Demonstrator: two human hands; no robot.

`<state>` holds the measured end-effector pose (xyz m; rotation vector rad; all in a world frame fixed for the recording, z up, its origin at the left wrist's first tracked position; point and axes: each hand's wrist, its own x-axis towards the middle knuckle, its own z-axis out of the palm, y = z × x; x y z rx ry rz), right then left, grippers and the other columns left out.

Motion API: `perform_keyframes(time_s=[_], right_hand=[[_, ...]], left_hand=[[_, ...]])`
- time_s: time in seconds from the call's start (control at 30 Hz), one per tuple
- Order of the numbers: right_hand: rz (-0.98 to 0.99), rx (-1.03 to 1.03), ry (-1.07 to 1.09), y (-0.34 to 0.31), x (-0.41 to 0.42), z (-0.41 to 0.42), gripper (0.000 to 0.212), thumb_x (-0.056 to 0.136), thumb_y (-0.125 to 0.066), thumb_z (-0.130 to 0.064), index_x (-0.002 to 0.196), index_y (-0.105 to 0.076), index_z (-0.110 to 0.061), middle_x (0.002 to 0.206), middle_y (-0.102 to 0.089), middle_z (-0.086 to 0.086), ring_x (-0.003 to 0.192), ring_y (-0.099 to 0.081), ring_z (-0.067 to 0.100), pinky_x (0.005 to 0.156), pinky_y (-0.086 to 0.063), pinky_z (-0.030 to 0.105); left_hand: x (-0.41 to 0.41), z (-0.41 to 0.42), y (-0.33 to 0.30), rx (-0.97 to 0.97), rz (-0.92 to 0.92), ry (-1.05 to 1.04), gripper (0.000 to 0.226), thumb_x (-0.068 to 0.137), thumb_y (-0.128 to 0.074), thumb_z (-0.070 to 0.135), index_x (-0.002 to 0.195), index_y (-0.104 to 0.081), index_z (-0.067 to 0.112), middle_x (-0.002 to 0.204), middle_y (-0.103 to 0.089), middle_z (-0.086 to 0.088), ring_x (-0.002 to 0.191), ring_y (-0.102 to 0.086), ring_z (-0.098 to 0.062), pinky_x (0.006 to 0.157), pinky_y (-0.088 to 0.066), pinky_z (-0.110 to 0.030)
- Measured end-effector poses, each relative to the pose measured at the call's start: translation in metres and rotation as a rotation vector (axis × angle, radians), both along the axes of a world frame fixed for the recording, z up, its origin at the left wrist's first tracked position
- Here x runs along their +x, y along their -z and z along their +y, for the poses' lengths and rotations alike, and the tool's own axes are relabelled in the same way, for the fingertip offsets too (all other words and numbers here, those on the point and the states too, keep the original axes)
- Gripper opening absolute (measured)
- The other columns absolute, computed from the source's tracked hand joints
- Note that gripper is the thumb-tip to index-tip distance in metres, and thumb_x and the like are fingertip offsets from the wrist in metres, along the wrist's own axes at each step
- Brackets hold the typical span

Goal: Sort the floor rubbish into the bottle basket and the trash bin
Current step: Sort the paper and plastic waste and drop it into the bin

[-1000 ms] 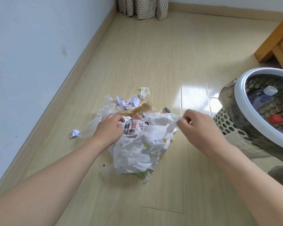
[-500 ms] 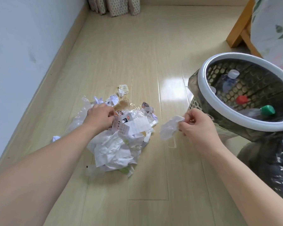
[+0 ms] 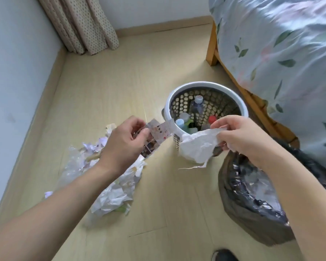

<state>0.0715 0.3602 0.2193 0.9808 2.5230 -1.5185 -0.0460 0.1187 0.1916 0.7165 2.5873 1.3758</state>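
Left hand (image 3: 123,143): raised above the floor (image 3: 120,87), fingers pinching a printed paper strip (image 3: 159,133), which reaches toward the basket rim.
Right hand (image 3: 241,136): raised in front of the basket, fingers gripping a crumpled white tissue (image 3: 198,147); a torn thread hangs from its lower edge.
Basket (image 3: 177,95): white rim, perforated wall, upright on the floor beside the bed; holds several bottles (image 3: 197,106), caps white, blue and red.
Bin (image 3: 252,210): lined with a black bag, nearer than the basket on the right, partly hidden by the right forearm; pale scraps inside.
Rubbish pile (image 3: 113,194): crumpled paper, tissue and clear plastic on the floor under the left forearm.
Paper scrap (image 3: 48,194): lies apart, left of the pile.
Curtain (image 3: 79,25): hangs in the far corner.
Bed (image 3: 280,53): wooden frame, leaf-print cover, right side.
Shoe (image 3: 224,255): dark, at the bottom edge.
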Motion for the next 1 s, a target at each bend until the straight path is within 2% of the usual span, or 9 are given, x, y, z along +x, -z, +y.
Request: perform_keyframes(time_s=[0.07, 0.17, 0.37, 0.5, 0.6, 0.77, 0.83, 0.9, 1.0], right_hand=[[-0.043, 0.043, 0.033, -0.019, 0.033, 0.038, 0.025, 0.083, -0.058, 0.000, 0.092, -0.069, -0.019, 0.082, -0.068, 0.005, 0.066, -0.061, 0.015, 0.054, -0.048, 0.023], [-0.116, 0.171, 0.113, -0.025, 0.080, 0.094, 0.023, 0.080, -0.055, -0.004, 0.086, -0.069, -0.021, 0.077, -0.068, 0.003, 0.068, -0.063, 0.018, 0.063, -0.055, 0.031], [-0.405, 0.435, 0.105, 0.030, 0.132, 0.144, 0.023, 0.083, -0.050, -0.008, 0.088, -0.066, -0.023, 0.097, -0.067, 0.002, 0.088, -0.063, 0.021, 0.078, -0.052, 0.031], [-0.503, 0.466, 0.091, 0.095, 0.144, 0.145, 0.023, 0.088, -0.050, -0.010, 0.104, -0.064, -0.019, 0.109, -0.064, 0.008, 0.099, -0.061, 0.029, 0.085, -0.051, 0.036], [-0.576, 0.381, 0.061, 0.137, 0.147, 0.150, 0.023, 0.087, -0.051, -0.008, 0.107, -0.062, -0.015, 0.111, -0.063, 0.009, 0.099, -0.061, 0.030, 0.085, -0.053, 0.037], [-0.716, 0.252, -0.039, 0.167, 0.139, 0.159, 0.014, 0.079, -0.061, 0.000, 0.080, -0.054, -0.012, 0.080, -0.056, 0.009, 0.080, -0.058, 0.027, 0.062, -0.047, 0.027], [-0.744, 0.237, -0.116, 0.170, 0.134, 0.159, 0.009, 0.085, -0.059, -0.009, 0.093, -0.063, -0.010, 0.087, -0.058, 0.010, 0.082, -0.057, 0.026, 0.067, -0.046, 0.027], [-0.765, 0.207, -0.146, 0.162, 0.131, 0.160, 0.023, 0.089, -0.058, -0.015, 0.108, -0.066, -0.006, 0.086, -0.060, 0.008, 0.081, -0.058, 0.025, 0.071, -0.046, 0.028], [-0.655, 0.290, -0.050, 0.139, 0.129, 0.160, 0.010, 0.089, -0.051, -0.005, 0.083, -0.058, -0.009, 0.073, -0.049, 0.004, 0.064, -0.050, 0.019, 0.057, -0.042, 0.026]], left_hand=[[0.028, 0.050, -0.014, 0.021, -0.030, 0.103, 0.010, 0.092, -0.060, 0.019, 0.083, -0.061, 0.022, 0.068, -0.061, 0.008, 0.060, -0.054, -0.011, 0.059, -0.047, -0.029], [0.073, 0.127, -0.022, 0.009, -0.034, 0.282, 0.009, 0.093, -0.060, 0.019, 0.084, -0.061, 0.023, 0.072, -0.063, 0.009, 0.061, -0.057, -0.005, 0.057, -0.049, -0.025], [0.142, 0.239, 0.022, -0.141, 0.043, 0.459, 0.009, 0.091, -0.055, 0.020, 0.083, -0.059, 0.019, 0.078, -0.064, 0.004, 0.074, -0.059, -0.016, 0.069, -0.052, -0.036], [0.169, 0.281, 0.093, -0.427, 0.255, 0.558, 0.012, 0.095, -0.048, 0.021, 0.091, -0.058, 0.015, 0.091, -0.056, -0.005, 0.084, -0.058, -0.030, 0.067, -0.045, -0.039], [0.175, 0.302, 0.127, -0.724, 0.356, 0.681, 0.020, 0.094, -0.046, 0.007, 0.106, -0.062, 0.009, 0.105, -0.059, -0.012, 0.096, -0.062, -0.038, 0.071, -0.044, -0.040], [0.166, 0.323, 0.159, -1.039, 0.231, 0.833, 0.032, 0.091, -0.047, 0.000, 0.118, -0.063, 0.005, 0.122, -0.062, -0.014, 0.113, -0.060, -0.036, 0.085, -0.049, -0.040], [0.165, 0.321, 0.159, -1.095, 0.195, 0.918, 0.032, 0.093, -0.049, 0.008, 0.123, -0.061, 0.008, 0.126, -0.061, -0.012, 0.115, -0.059, -0.034, 0.088, -0.048, -0.038], [0.163, 0.318, 0.147, -1.140, 0.191, 1.037, 0.030, 0.092, -0.056, 0.019, 0.119, -0.063, 0.009, 0.119, -0.064, -0.010, 0.107, -0.061, -0.031, 0.085, -0.048, -0.034], [0.150, 0.311, 0.110, -1.075, 0.221, 1.085, 0.017, 0.088, -0.059, 0.027, 0.094, -0.063, 0.011, 0.086, -0.063, -0.006, 0.081, -0.058, -0.027, 0.068, -0.047, -0.031]])
